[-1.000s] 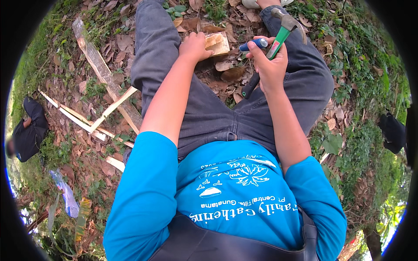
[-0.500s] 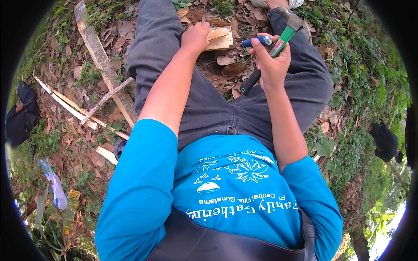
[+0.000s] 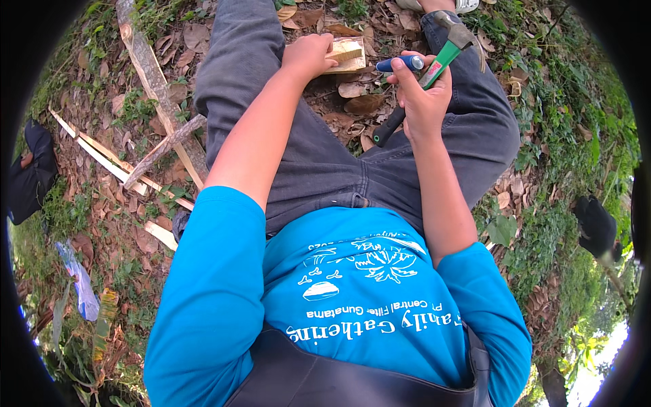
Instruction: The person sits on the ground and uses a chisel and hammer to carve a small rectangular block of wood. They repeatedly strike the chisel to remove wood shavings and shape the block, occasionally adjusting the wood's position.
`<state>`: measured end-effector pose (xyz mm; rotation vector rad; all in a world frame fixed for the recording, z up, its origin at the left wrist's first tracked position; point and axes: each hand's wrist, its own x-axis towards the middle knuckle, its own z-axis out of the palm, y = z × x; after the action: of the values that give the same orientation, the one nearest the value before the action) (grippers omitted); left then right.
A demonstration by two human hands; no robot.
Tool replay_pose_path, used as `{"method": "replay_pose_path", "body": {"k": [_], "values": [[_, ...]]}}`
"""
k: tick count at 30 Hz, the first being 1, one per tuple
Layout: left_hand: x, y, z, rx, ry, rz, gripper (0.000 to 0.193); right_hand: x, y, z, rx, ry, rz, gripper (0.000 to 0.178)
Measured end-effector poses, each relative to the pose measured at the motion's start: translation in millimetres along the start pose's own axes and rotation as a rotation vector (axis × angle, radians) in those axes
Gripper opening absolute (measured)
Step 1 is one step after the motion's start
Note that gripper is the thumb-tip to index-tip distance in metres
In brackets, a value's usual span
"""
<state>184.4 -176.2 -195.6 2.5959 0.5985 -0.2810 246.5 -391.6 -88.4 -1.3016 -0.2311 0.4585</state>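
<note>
Between my spread legs, my left hand (image 3: 308, 57) grips a small piece of wood (image 3: 348, 55) that lies on a pale wooden block (image 3: 352, 65). The fingertips on its far side are partly hidden. My right hand (image 3: 426, 102) is closed around a claw hammer (image 3: 445, 60) with a green and black handle, its head up and to the right. The same hand also holds a chisel (image 3: 399, 64) by its blue handle between thumb and fingers. The chisel's narrow blade points left toward the block, and its tip is hard to make out.
Dry leaves and low plants cover the ground. On the left lie a long rough branch (image 3: 146, 64), a thinner stick (image 3: 159, 152) and split pale wood strips (image 3: 108, 163). Dark bundles sit at the far left (image 3: 34, 173) and far right (image 3: 597, 226). A crumpled plastic wrapper (image 3: 83, 288) lies lower left.
My left hand has shifted slightly, and the small piece of wood has turned and sits differently on the block. My right hand keeps hold of the hammer and chisel, almost unmoved.
</note>
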Motion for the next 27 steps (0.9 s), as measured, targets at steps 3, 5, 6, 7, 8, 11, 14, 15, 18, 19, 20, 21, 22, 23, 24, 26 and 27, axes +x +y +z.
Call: {"method": "replay_pose_path", "body": {"k": [3,5,6,7,8,11,14,15,18,19,20,21,22,23,24,26,27], "values": [[-10,7,9,0.104,0.116,0.124,0.037,-4,-5,5,-0.012,0.0,0.021,0.037],[-11,2,15,0.118,0.182,0.157,0.037,-4,-3,5,-0.01,-0.009,0.011,0.037],[-10,0,15,0.115,0.2,0.164,0.037,-4,-2,4,-0.01,-0.008,0.013,0.037],[-11,-1,15,0.112,0.217,0.17,0.037,-5,-1,3,-0.009,-0.007,0.015,0.037],[-11,-1,15,0.105,0.193,0.161,0.037,-5,-1,3,-0.009,-0.006,0.017,0.036],[-8,2,6,0.082,0.134,0.122,0.035,-4,0,1,-0.02,-0.006,0.01,0.036],[-7,0,6,0.042,0.104,0.03,0.032,-2,-6,6,-0.02,-0.025,-0.004,0.035],[-4,-2,7,0.025,0.104,-0.005,0.03,0,-7,7,-0.017,-0.043,-0.007,0.035],[-2,0,6,-0.003,0.07,-0.068,0.03,8,-8,11,-0.011,-0.095,-0.031,0.034],[-1,4,3,-0.009,0.052,-0.081,0.03,12,-10,14,-0.01,-0.108,-0.05,0.033],[1,6,4,-0.013,0.041,-0.085,0.03,16,-12,16,-0.009,-0.122,-0.069,0.033],[2,7,6,-0.017,0.034,-0.092,0.031,21,-13,20,-0.009,-0.147,-0.094,0.032],[4,7,7,-0.02,0.027,-0.098,0.032,27,-15,23,-0.009,-0.171,-0.119,0.031],[3,7,9,-0.029,0.045,-0.097,0.032,32,-17,27,-0.009,-0.195,-0.145,0.031],[2,8,12,-0.039,0.063,-0.096,0.032,36,-21,31,-0.052,-0.213,-0.144,0.03],[3,6,14,-0.08,0.086,-0.09,0.031,43,-24,40,-0.031,-0.253,-0.155,0.03],[4,6,13,-0.091,0.071,-0.097,0.031,46,-23,42,-0.021,-0.271,-0.156,0.031]]}}
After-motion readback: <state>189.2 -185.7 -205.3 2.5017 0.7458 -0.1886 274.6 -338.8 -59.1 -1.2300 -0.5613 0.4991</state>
